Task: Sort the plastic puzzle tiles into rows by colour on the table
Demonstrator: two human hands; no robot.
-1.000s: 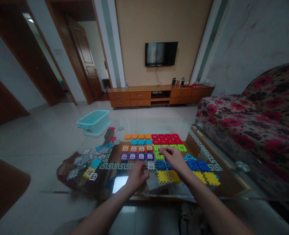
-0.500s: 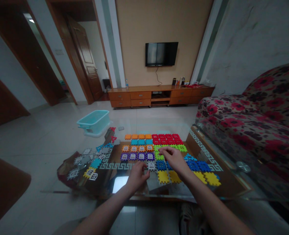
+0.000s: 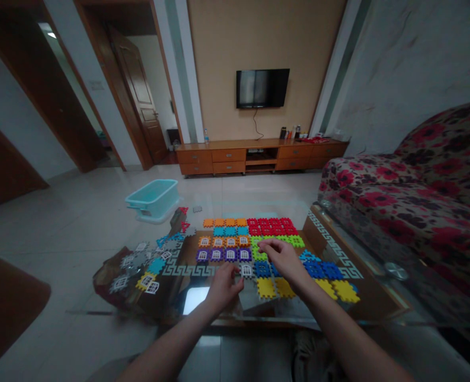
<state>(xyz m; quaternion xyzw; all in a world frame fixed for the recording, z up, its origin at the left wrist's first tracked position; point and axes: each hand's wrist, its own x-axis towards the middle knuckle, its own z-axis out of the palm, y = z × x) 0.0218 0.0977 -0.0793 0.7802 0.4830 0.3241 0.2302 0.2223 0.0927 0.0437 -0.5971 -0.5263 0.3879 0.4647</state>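
Note:
My left hand [image 3: 223,286] rests low over the glass table, thumb and fingers apart, just left of a grey interlocking tile [image 3: 246,270] with a white window insert. Whether a fingertip touches that tile is unclear. My right hand [image 3: 281,255] hovers at the green tiles [image 3: 258,253], thumb and fingertips pinched together; anything between them is too small to make out. Under its wrist, blue tiles [image 3: 262,269] and yellow tiles [image 3: 266,288] are partly hidden. Purple tiles [image 3: 216,255] and orange tiles [image 3: 218,242] with white windows lie in rows beyond my left hand.
Red tiles [image 3: 272,226] and turquoise tiles [image 3: 230,231] lie farther back. Loose grey pieces [image 3: 140,258] and a yellow tile [image 3: 145,281] are heaped at the left by a bag [image 3: 110,268]. A turquoise tub [image 3: 153,199] stands beyond the table; a flowered sofa [image 3: 414,196] is right.

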